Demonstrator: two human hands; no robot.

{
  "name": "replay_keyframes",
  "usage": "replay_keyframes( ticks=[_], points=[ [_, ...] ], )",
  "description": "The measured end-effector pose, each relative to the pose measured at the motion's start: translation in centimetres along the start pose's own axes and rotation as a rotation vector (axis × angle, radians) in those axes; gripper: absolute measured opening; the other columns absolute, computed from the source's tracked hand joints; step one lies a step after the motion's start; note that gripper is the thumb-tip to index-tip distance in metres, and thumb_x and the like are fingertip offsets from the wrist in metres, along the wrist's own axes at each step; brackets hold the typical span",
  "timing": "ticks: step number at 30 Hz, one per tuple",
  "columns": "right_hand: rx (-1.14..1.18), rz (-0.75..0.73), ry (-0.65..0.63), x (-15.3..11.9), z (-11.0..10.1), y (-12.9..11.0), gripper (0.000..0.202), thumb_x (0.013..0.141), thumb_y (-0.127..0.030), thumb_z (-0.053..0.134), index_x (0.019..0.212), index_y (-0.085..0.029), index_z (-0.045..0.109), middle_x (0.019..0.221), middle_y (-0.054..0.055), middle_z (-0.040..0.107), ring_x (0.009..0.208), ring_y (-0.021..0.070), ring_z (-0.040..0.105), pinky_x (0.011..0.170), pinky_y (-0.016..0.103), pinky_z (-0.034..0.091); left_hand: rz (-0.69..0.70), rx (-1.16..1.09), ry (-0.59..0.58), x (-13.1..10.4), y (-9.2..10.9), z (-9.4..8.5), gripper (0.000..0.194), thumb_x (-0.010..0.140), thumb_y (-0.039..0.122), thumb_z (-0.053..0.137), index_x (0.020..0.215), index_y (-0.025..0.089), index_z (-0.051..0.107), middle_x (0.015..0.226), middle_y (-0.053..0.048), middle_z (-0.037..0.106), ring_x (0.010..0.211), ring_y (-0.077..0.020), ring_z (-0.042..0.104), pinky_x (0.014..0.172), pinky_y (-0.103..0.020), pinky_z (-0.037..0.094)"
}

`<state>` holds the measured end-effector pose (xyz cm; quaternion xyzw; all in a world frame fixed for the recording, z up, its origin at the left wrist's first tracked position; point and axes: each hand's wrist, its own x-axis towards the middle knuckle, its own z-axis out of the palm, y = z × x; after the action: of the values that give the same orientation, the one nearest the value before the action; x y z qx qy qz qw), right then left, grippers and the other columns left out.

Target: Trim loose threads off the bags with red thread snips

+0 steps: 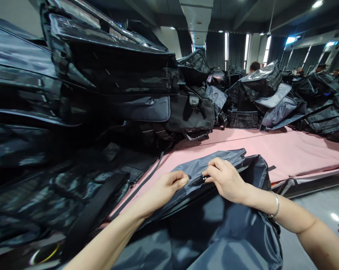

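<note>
A dark grey bag (192, 232) with a shiny lining lies open in front of me, its upper panel (214, 159) raised behind my hands. My left hand (169, 185) is closed in a pinch of thumb and forefinger against the bag's edge; whatever is between the fingertips is too small to make out. Just to its right, my right hand (225, 178) grips a small black pointed tool (198, 180) with white dots near the fingers. Its tip points left, toward the left fingertips, and lies close over the lining. The rest of that tool is hidden in the palm.
Stacked black and camouflage bags (115, 71) tower at the left and back left. More bags (259, 90) are heaped along the far side of the pink-covered table (307, 150). A black strap (96, 210) runs beside the bag. Other people (255, 66) are in the distance.
</note>
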<state>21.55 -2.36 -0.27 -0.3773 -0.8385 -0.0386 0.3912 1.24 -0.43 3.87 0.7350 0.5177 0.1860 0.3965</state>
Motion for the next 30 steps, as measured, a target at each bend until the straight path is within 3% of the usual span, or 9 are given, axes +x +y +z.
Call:
replay_keyframes(
  ticks=[6, 9, 12, 16, 18, 23, 25, 28, 30],
  points=[
    [0.296, 0.027, 0.119, 0.5, -1.4, 0.2, 0.008, 0.089, -0.013, 0.049, 0.093, -0.017, 0.055, 0.087, 0.006, 0.053, 0.083, 0.0167, 0.053, 0.075, 0.028, 0.046, 0.041, 0.066, 0.037, 0.2, 0.2, -0.1, 0.037, 0.071, 0.055, 0.044, 0.066, 0.019, 0.049, 0.067, 0.000, 0.047, 0.067, -0.0176, 0.044, 0.065, -0.028, 0.037],
    [0.353, 0.101, 0.218, 0.2, -3.4, 0.4, 0.010, 0.091, -0.018, 0.047, 0.098, -0.018, 0.054, 0.091, 0.006, 0.055, 0.090, 0.0187, 0.053, 0.079, 0.031, 0.046, 0.091, 0.138, 0.106, 0.4, 0.1, -0.2, 0.035, 0.072, 0.053, 0.042, 0.065, 0.020, 0.048, 0.066, -0.001, 0.048, 0.066, -0.0181, 0.045, 0.065, -0.028, 0.037],
    [0.315, 0.198, 0.214, -1.4, -6.2, 0.8, 0.012, 0.092, -0.021, 0.045, 0.101, -0.019, 0.052, 0.095, 0.007, 0.056, 0.089, 0.0191, 0.054, 0.077, 0.032, 0.047, 0.127, 0.184, 0.149, 0.5, -0.1, -0.2, 0.034, 0.074, 0.052, 0.041, 0.065, 0.020, 0.048, 0.067, -0.001, 0.052, 0.067, -0.0190, 0.048, 0.066, -0.028, 0.038],
    [0.253, 0.277, 0.122, -5.0, -9.9, 1.5, 0.021, 0.089, -0.025, 0.050, 0.109, -0.020, 0.051, 0.100, 0.008, 0.057, 0.090, 0.0189, 0.057, 0.077, 0.031, 0.048, 0.133, 0.249, 0.196, 0.3, -0.6, 0.0, 0.034, 0.076, 0.052, 0.040, 0.070, 0.021, 0.052, 0.072, -0.003, 0.059, 0.072, -0.0207, 0.053, 0.069, -0.028, 0.039],
    [0.205, 0.286, 0.023, -6.9, -11.3, 1.7, 0.025, 0.086, -0.024, 0.054, 0.111, -0.021, 0.053, 0.094, 0.006, 0.060, 0.081, 0.0165, 0.059, 0.071, 0.027, 0.048, 0.127, 0.295, 0.229, 0.1, -0.8, 0.1, 0.033, 0.078, 0.051, 0.040, 0.073, 0.022, 0.053, 0.074, -0.001, 0.060, 0.073, -0.0202, 0.053, 0.071, -0.027, 0.039],
    [0.114, 0.299, -0.480, -9.9, -13.0, 1.8, 0.028, 0.083, -0.011, 0.049, 0.103, -0.024, 0.063, 0.070, 0.000, 0.064, 0.062, 0.0128, 0.059, 0.060, 0.021, 0.042, 0.152, 0.331, 0.249, -0.1, -1.2, 0.4, 0.032, 0.081, 0.051, 0.039, 0.079, 0.023, 0.054, 0.079, 0.003, 0.062, 0.077, -0.0175, 0.055, 0.074, -0.025, 0.039],
    [-0.003, 0.349, -0.596, -10.4, -13.0, 1.9, 0.021, 0.080, -0.011, 0.051, 0.089, -0.024, 0.066, 0.068, 0.001, 0.064, 0.062, 0.0136, 0.059, 0.058, 0.021, 0.039, 0.171, 0.329, 0.243, 0.0, -1.3, 0.6, 0.032, 0.082, 0.051, 0.039, 0.081, 0.023, 0.054, 0.083, 0.003, 0.063, 0.078, -0.0173, 0.055, 0.075, -0.025, 0.039],
    [-0.094, 0.364, -0.605, -11.3, -13.2, 2.2, 0.018, 0.081, -0.012, 0.051, 0.070, -0.022, 0.062, 0.064, 0.001, 0.063, 0.060, 0.0133, 0.058, 0.056, 0.022, 0.038, 0.207, 0.337, 0.236, -0.2, -1.2, 1.0, 0.034, 0.083, 0.052, 0.039, 0.081, 0.022, 0.055, 0.083, 0.000, 0.062, 0.077, -0.0181, 0.055, 0.074, -0.027, 0.041],
    [-0.131, 0.345, -0.532, -12.4, -13.3, 2.3, 0.022, 0.083, -0.015, 0.049, 0.064, -0.021, 0.059, 0.062, 0.002, 0.062, 0.058, 0.0128, 0.057, 0.055, 0.021, 0.038, 0.235, 0.354, 0.198, -0.9, -0.9, 1.3, 0.037, 0.083, 0.054, 0.043, 0.086, 0.020, 0.056, 0.086, -0.003, 0.062, 0.079, -0.0194, 0.056, 0.074, -0.028, 0.042]
  ],
)
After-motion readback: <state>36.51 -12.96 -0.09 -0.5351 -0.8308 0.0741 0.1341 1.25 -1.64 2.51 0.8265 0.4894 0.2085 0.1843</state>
